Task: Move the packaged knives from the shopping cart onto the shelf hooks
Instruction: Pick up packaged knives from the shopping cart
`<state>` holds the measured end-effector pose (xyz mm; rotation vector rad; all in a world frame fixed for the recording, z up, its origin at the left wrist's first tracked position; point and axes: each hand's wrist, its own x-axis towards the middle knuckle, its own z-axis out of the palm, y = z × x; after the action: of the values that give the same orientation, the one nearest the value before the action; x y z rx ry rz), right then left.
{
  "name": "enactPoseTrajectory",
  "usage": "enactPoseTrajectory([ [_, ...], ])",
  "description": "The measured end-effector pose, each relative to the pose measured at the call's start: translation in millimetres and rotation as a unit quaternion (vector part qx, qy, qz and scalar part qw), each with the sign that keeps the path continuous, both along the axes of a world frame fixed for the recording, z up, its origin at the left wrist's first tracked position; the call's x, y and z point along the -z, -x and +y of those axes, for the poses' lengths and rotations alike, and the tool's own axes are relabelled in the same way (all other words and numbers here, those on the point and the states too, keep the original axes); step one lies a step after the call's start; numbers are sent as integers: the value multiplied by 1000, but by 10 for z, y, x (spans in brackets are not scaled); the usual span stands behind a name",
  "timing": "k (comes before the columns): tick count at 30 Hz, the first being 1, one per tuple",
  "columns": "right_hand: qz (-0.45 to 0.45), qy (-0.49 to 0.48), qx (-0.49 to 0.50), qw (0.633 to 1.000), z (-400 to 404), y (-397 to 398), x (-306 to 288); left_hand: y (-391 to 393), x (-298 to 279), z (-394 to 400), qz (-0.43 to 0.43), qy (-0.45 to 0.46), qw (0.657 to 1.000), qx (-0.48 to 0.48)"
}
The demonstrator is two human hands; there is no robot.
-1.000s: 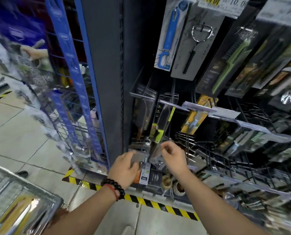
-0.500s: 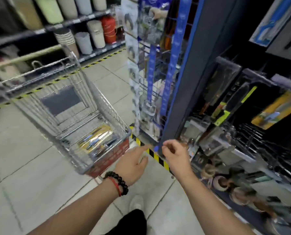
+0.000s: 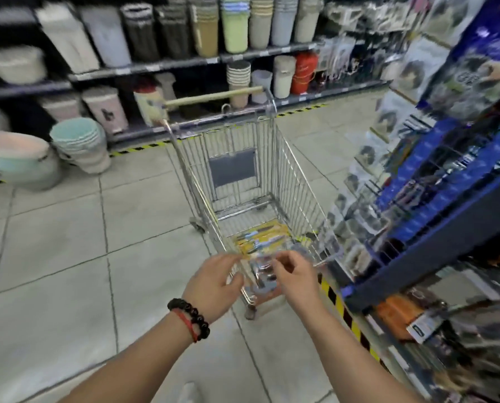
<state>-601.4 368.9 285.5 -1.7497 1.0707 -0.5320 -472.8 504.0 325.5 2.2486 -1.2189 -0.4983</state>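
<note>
The packaged knives (image 3: 259, 238), in yellow card packs, lie flat on the floor of the shopping cart (image 3: 296, 181) at its near end. The picture is smeared there, so how many packs there are cannot be told. Both hands reach over the cart's near rim, close together but not touching. The left hand (image 3: 215, 282) has its fingers curled loosely by the rim wire, and the right hand (image 3: 296, 274) has thumb and fingers bent as if pinching; a clear pack seems to sit between the 2 hands, yet the blur makes it impossible to say whether either hand grips anything. The left wrist carries a black bead bracelet (image 3: 190, 315) and a red cord.

The cart stands on a pale tiled floor (image 3: 68, 257), its handle (image 3: 213, 98) at the far end. To the right, just beside the cart, stands a blue display rack (image 3: 446, 216) hung with packaged goods, with a yellow-and-black stripe on the floor at its foot. Across the aisle, dark shelves (image 3: 161, 65) hold stacked bins and buckets.
</note>
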Motion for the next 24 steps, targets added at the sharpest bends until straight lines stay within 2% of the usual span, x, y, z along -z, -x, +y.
enactPoseTrajectory([
  [4,15,0,5,1000,209,-784,-56,-909,21,310,-7,-1,1000,-10],
  [9,79,8,11,997,118,-1176,-91,-1627,45,243,-19,0,1000,19],
  [14,156,21,33,987,-156,-1367,-93,-2000,87,-290,-9,-22,994,102],
  [21,158,44,105,981,-746,-1971,391,-2617,401,-1269,-12,-103,976,193],
  [24,157,1,124,980,-1061,-2311,651,-2929,502,-1725,-32,-144,963,224],
])
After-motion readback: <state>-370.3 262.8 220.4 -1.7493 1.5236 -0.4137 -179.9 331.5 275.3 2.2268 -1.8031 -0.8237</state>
